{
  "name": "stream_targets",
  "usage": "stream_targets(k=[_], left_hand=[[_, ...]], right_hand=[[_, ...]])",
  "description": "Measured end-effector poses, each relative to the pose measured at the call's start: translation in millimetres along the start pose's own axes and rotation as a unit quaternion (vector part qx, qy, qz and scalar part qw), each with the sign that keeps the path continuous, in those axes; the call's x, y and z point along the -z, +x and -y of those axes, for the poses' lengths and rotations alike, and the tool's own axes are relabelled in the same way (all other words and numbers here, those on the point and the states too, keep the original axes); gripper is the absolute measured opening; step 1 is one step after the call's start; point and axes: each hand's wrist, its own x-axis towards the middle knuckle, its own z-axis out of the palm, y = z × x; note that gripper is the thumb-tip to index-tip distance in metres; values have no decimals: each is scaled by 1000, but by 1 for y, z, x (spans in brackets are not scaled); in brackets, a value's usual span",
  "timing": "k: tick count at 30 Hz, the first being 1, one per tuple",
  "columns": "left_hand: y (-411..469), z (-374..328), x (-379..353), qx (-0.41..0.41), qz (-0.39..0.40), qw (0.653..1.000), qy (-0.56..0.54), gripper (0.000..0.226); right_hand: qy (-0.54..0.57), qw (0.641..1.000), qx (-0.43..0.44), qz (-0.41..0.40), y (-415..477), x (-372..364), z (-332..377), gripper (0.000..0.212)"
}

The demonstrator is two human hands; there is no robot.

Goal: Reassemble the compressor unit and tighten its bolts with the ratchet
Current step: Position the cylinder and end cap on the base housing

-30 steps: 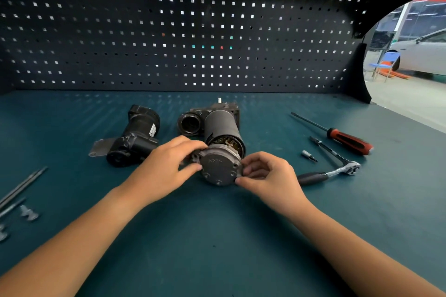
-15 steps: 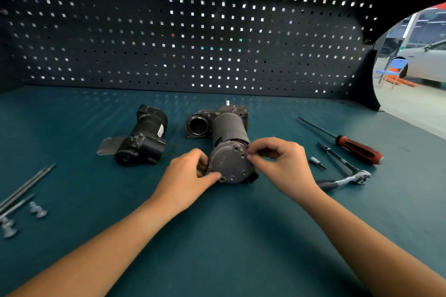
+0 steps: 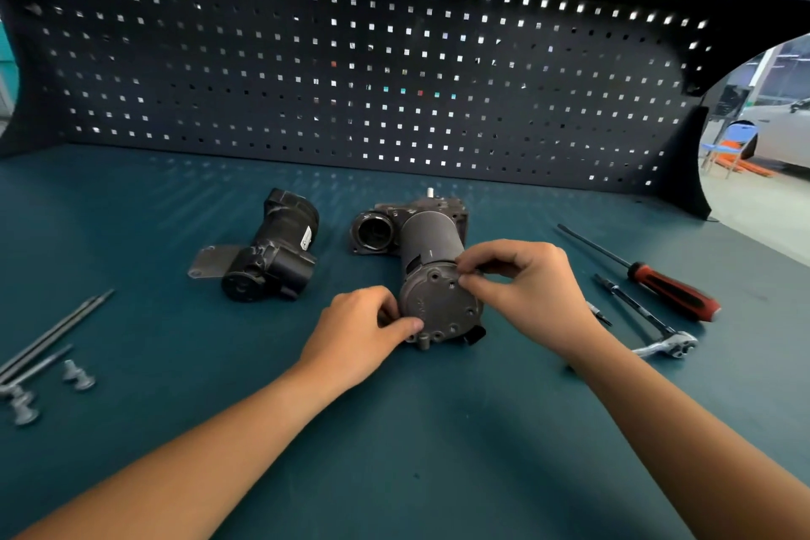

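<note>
A: Left grip is curled round the lower left edge of the end cap, with the thumb lying on the cap's rim. Right grip is pinching at the cap's upper right edge with thumb and forefinger. Can't tell if there's some small piece between those fingertips or just the rim.

B: So where's the compressor unit itself?

A: Right between the two grips, lying on its side on the bench. The cap end faces the person and the cylinder body runs away from both grips. The cap sits against the end of the cylinder.

B: And the ratchet?

A: It's on the bench just right of the right grip's wrist, nobody touching it. A red-handled screwdriver is a bit further right, and a small bit sits close by the right grip.

B: Bolts?

A: The long bolts are well off to the left of the left grip, with a couple of short bolts near them. A black housing part lies past the left grip, on its left.
</note>
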Motion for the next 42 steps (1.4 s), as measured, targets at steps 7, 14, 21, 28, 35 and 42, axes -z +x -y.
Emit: stream_targets(k=[7,14,21,28,35,42], left_hand=[[5,4,2,8,-2,1000,-31,27],[5,6,-1,-23,44,994,-99,53],[7,9,-5,-53,91,990,-96,67],[15,5,-13,-47,136,985,-94,106],[16,6,-16,-39,79,985,-149,94],[17,12,-14,-28,32,952,-304,76]], right_hand=[[60,998,-16,-2,0,0,-7,38],[32,999,-17,-32,-4,-6,-21,38],[81,979,-92,164,1,-20,-41,69],[91,981,-74,157,4,-26,-49,76],[114,980,-96,133,10,-33,-42,71],[142,981,-101,86,17,-38,-29,69]])
